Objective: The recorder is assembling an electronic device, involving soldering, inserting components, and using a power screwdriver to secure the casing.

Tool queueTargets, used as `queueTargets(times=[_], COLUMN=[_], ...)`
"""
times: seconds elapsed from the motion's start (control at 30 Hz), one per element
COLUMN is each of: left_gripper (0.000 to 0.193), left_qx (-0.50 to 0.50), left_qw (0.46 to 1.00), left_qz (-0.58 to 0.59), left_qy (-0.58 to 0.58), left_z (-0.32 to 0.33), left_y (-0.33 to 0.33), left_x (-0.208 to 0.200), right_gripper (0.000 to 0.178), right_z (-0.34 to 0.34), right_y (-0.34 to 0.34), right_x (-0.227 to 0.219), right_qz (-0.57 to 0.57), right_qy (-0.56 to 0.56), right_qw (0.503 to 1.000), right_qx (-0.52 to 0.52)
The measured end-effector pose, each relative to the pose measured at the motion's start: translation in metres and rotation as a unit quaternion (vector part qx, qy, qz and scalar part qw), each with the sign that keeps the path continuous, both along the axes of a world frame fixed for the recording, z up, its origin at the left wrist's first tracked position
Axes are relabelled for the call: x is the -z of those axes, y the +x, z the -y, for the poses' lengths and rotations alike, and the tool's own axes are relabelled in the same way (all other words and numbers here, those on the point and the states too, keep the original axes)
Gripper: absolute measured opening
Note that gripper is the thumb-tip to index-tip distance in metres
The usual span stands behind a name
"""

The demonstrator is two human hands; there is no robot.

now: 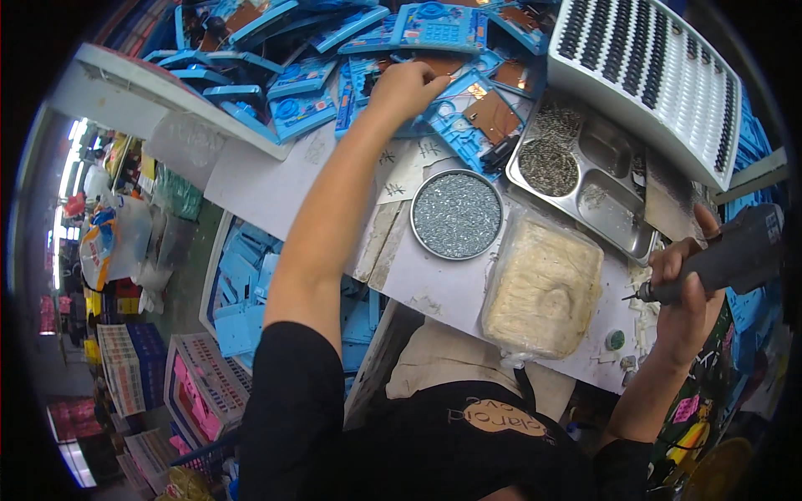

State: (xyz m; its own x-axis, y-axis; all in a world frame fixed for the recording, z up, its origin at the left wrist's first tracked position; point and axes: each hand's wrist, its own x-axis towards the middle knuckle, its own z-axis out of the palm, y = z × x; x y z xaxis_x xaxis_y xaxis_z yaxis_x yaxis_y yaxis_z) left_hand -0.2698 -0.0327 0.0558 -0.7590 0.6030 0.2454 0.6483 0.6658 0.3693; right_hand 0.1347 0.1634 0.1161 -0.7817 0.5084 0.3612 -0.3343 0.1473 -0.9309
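Note:
My left arm stretches forward to the heap of blue plastic toy cases. There my left hand is closed, its fingers curled down among the cases; what the fingertips grip is hidden. Just right of that hand lies an opened blue case with a brown circuit board and wires showing. At the right, my right hand is wrapped around a dark electric screwdriver, whose thin bit points left over the bench edge. Between my arms sits a round metal tin full of small silvery screws.
A steel compartment tray holds small metal parts beside a white rack with rows of black pieces. A plastic-wrapped beige block lies near the bench's front edge. Left stands a crate of blue parts; a small green-filled container is at right.

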Motion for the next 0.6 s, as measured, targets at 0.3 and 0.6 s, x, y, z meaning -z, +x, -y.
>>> queueTargets(times=[0.3, 0.6], left_gripper=[0.065, 0.074], left_qx=[0.091, 0.059], left_qw=[0.986, 0.791], left_qz=[0.131, 0.414], left_qy=[0.054, 0.447], left_z=[0.024, 0.057], left_y=[-0.020, 0.217], left_x=[-0.076, -0.041], right_gripper=[0.050, 0.075], right_z=[0.021, 0.102], right_y=[0.067, -0.044], right_x=[0.030, 0.079], right_qz=[-0.106, 0.005], right_qy=[0.163, -0.344], right_qw=[0.977, 0.931], right_qx=[0.085, -0.121])
